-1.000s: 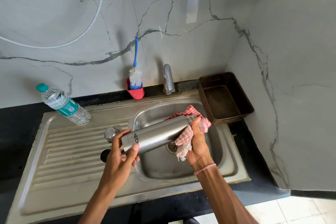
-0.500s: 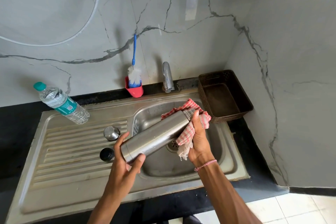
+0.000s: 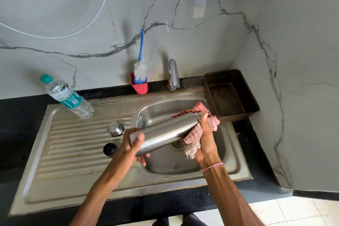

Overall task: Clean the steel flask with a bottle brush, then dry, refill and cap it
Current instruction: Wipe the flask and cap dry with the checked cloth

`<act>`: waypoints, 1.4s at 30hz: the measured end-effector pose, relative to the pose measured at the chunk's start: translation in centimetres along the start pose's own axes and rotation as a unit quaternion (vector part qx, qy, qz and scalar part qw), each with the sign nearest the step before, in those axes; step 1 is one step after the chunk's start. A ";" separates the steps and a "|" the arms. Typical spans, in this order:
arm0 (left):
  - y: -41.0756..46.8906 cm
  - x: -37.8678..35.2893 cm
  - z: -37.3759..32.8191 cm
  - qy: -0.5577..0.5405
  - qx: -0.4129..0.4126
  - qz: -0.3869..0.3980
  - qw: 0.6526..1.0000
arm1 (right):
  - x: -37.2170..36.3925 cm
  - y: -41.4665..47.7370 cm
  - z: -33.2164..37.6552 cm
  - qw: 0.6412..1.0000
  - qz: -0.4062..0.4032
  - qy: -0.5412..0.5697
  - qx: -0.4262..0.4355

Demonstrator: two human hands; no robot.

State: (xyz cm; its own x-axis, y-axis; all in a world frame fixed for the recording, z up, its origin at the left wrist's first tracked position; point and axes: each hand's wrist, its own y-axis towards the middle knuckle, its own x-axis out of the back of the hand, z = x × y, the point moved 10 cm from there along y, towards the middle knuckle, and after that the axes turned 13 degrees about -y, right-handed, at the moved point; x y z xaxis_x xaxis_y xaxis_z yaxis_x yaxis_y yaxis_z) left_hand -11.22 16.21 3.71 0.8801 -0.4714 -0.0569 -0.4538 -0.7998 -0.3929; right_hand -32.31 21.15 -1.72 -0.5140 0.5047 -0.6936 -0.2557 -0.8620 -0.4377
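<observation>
Grips steel flask (image 3: pixel 165 132) by base in left hand (image 3: pixel 126 149) over sink (image 3: pixel 157 109). Clamps checked cloth (image 3: pixel 195 132) round its neck in right hand (image 3: pixel 208 143)

A steel sink (image 3: pixel 88 152) with a ribbed drainboard on its left is set in a black counter (image 3: pixel 18 115). At the counter's back edge a chrome tap (image 3: pixel 173 74) stands behind the basin, with a red holder (image 3: pixel 140 88) near it on the left. A brown perforated basket (image 3: pixel 245 93) sits in the back right corner. A white tube (image 3: pixel 55 37) curves over the marble wall (image 3: pixel 183 5).
</observation>
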 end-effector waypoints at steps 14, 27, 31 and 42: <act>-0.3 -0.7 1.6 -0.029 0.070 -0.024 0.997 | -2.4 -0.6 1.0 0.998 -0.014 -0.021 0.051; -1.4 -1.6 -2.9 0.067 -0.228 -0.075 0.969 | -5.9 -0.4 2.7 0.996 0.032 -0.008 0.083; -0.5 -2.1 -2.2 -0.018 -0.150 -0.082 0.985 | -6.0 -0.4 1.9 0.996 0.028 -0.026 0.076; 0.1 -2.4 -2.0 -0.035 -0.178 -0.057 0.982 | -5.6 -0.8 0.8 0.998 0.024 -0.031 0.058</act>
State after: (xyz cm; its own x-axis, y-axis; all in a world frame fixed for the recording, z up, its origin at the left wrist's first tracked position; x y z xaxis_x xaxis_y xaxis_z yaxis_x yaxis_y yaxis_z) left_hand -13.62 16.52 5.69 0.9295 -0.3555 -0.0989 -0.3618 -0.9306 -0.0558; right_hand -29.84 18.95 2.96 -0.5764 0.4615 -0.6744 -0.3211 -0.8868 -0.3323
